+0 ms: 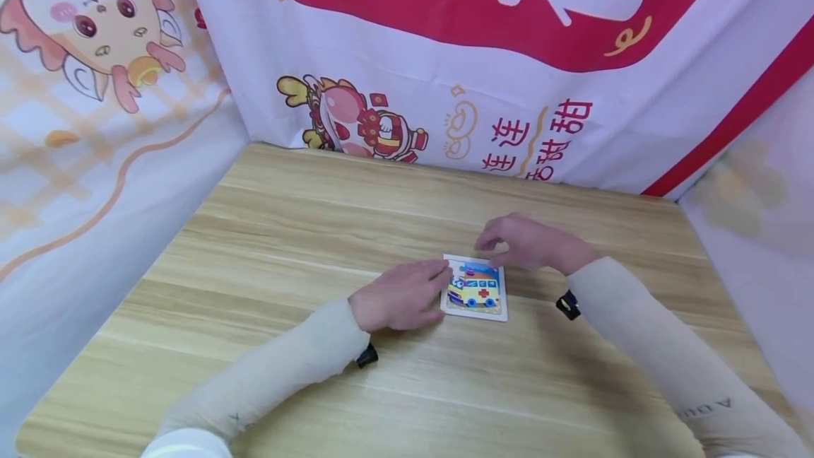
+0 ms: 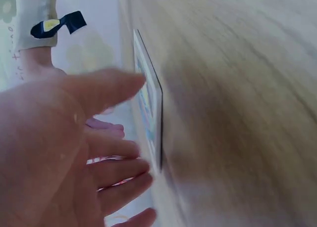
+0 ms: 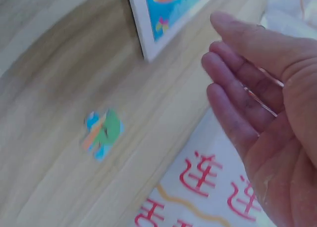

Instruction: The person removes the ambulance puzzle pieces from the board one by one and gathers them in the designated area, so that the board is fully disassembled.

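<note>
A small white-framed puzzle with a yellow ambulance picture lies flat on the table. At its left edge is my left hand, fingers loosely extended; in the left wrist view the thumb reaches over the frame. My right hand hovers by the upper right corner, fingers slightly bent and holding nothing. The right wrist view shows a loose puzzle piece, green, blue and orange, on the table beyond the frame; it cannot be made out in the head view.
The wooden table meets a printed red and white cloth at the back. More patterned cloth hangs on the left, and pale cloth on the right. A black strap shows at the right wrist.
</note>
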A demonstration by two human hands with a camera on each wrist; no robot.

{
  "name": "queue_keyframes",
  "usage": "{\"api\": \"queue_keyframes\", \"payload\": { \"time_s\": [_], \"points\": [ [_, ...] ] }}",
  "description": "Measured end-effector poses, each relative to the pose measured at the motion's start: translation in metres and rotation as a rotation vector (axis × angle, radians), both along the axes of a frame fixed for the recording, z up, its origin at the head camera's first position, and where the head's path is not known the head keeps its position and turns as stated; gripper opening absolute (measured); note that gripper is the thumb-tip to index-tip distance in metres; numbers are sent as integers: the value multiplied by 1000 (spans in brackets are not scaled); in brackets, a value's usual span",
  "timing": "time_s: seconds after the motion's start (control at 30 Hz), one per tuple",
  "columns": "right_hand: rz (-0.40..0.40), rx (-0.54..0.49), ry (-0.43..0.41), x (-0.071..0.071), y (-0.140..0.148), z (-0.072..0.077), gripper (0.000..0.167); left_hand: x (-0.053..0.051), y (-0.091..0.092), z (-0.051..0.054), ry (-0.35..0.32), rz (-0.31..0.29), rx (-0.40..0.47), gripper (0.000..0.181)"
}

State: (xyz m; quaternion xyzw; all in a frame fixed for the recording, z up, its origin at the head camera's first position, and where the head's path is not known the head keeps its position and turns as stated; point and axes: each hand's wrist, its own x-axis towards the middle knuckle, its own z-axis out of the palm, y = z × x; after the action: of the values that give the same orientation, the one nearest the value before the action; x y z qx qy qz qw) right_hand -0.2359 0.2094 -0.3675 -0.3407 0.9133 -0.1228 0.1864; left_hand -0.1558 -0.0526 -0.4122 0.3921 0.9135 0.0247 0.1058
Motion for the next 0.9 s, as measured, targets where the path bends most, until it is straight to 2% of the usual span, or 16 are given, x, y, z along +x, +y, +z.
{"api": "queue_keyframes", "payload": {
  "time_s": [0.17,0.3,0.5,0.67,0.8,0.9],
  "points": [
    [64,-4,-20,2,-11,-7,38,-15,10,-4,-26,110,93,82],
    [107,-10,-15,4,-16,-11,39,-23,13,-4,-75,152,125,86],
    [143,-30,-4,6,-19,-17,38,-29,16,-8,-61,149,150,86],
    [166,-53,14,3,-17,-26,38,-33,17,-13,-65,137,223,75],
    [197,-73,40,1,-16,-27,36,-37,17,-15,-86,153,278,68],
    [213,-81,42,-2,-16,-26,34,-40,18,-16,-121,181,308,71]
  ]
}}
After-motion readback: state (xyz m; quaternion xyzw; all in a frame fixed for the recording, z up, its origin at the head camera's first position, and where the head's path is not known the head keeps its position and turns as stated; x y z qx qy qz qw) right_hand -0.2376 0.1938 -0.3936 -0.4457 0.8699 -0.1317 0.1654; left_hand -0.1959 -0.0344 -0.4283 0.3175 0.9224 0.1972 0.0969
